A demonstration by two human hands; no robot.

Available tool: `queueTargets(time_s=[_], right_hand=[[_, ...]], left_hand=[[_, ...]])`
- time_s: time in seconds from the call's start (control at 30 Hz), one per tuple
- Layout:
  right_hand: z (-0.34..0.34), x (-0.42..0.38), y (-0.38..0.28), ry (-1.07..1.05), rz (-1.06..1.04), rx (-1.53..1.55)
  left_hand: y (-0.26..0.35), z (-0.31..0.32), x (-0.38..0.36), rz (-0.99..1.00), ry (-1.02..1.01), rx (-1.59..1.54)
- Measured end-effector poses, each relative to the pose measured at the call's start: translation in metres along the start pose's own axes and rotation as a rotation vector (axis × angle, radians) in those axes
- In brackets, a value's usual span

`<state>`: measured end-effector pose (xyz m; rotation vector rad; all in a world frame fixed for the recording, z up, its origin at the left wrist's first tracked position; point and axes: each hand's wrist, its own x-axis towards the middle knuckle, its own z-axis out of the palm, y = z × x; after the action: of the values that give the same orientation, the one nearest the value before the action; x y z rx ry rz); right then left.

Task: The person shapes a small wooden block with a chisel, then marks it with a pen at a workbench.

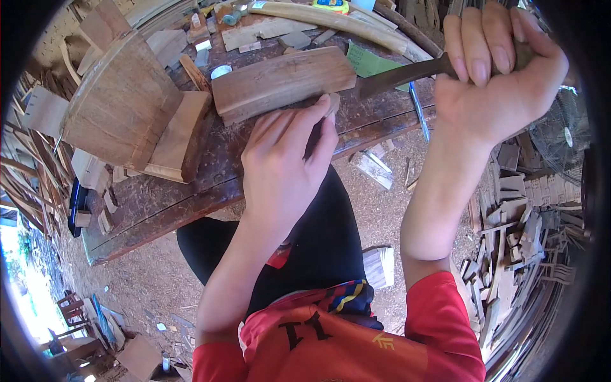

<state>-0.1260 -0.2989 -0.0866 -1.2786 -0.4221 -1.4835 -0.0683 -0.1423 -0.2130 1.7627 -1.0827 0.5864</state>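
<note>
My right hand point(499, 70) is raised at the upper right, its fingers wrapped round the handle end of a dark, long, flat tool point(398, 77) that looks like a knife. The tool's wider end points left, close to the right end of a thick wooden block point(286, 81) on the workbench. My left hand point(286, 146) is in front of that block, thumb and forefinger pinched together at a small brownish piece point(334, 104) that looks like wood. The curled other fingers lie by the block's lower edge.
A curved wooden assembly point(121, 102) stands on the left of the workbench point(216, 184). Behind the block are a white cup point(221, 71), green paper point(372, 62), offcuts and a long curved beam point(337, 24). A blue pen point(418, 108) lies right. Scrap wood point(509, 242) is piled on the right.
</note>
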Motion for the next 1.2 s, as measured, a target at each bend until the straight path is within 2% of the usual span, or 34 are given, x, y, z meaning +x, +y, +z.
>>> queueTargets(time_s=[0.03, 0.1, 0.2, 0.23, 0.33, 0.4, 0.47, 0.57, 0.6, 0.67, 0.7, 0.77, 0.83, 0.97, 1.03, 1.1, 1.2], right_hand=[[0.009, -0.005, 0.001, 0.076, 0.048, -0.043], [0.012, -0.013, 0.009, 0.122, 0.267, 0.058], [0.018, -0.004, -0.009, -0.037, 0.350, 0.029], [0.009, 0.001, -0.008, -0.112, 0.226, -0.003], [-0.003, 0.004, 0.009, -0.098, -0.013, 0.016], [0.001, -0.006, 0.017, -0.057, 0.064, -0.011], [0.015, -0.017, 0.017, -0.003, 0.232, 0.067], [-0.005, -0.003, 0.022, -0.177, -0.014, 0.110], [-0.001, 0.003, 0.006, -0.196, -0.074, 0.043], [0.004, 0.004, -0.001, -0.176, -0.064, -0.073], [0.010, 0.002, 0.002, -0.136, 0.002, -0.124], [0.025, -0.011, 0.004, -0.023, 0.292, -0.024], [0.005, -0.015, 0.023, -0.167, 0.280, 0.093], [-0.010, 0.006, 0.017, -0.212, -0.107, 0.103], [-0.002, 0.005, 0.012, -0.250, -0.198, -0.131], [0.011, -0.001, 0.018, -0.205, -0.174, -0.195], [0.012, -0.010, 0.028, -0.085, 0.078, 0.000]], left_hand=[[0.000, 0.000, 0.001, 0.002, -0.002, 0.002], [0.001, 0.000, 0.002, 0.014, -0.007, 0.010], [-0.002, -0.001, 0.001, 0.025, -0.005, 0.036], [-0.001, -0.001, 0.001, 0.022, -0.004, 0.038], [-0.002, 0.000, 0.001, 0.026, 0.011, 0.035], [-0.002, 0.000, 0.001, 0.027, 0.008, 0.042], [-0.002, -0.001, 0.002, 0.020, -0.006, 0.062], [-0.003, 0.000, 0.001, 0.013, 0.020, 0.056], [-0.003, 0.000, 0.001, 0.016, 0.018, 0.054], [-0.002, -0.001, 0.002, 0.021, 0.012, 0.049], [-0.002, -0.001, 0.001, 0.016, 0.005, 0.055], [-0.002, -0.002, 0.002, 0.018, -0.008, 0.061], [-0.001, -0.001, 0.002, 0.023, -0.002, 0.050], [-0.002, -0.001, 0.001, 0.025, 0.009, 0.058], [-0.001, -0.001, 0.001, 0.010, -0.001, 0.064], [0.001, -0.002, 0.002, 0.003, -0.017, 0.059], [0.000, -0.004, 0.002, 0.016, -0.016, 0.060]])
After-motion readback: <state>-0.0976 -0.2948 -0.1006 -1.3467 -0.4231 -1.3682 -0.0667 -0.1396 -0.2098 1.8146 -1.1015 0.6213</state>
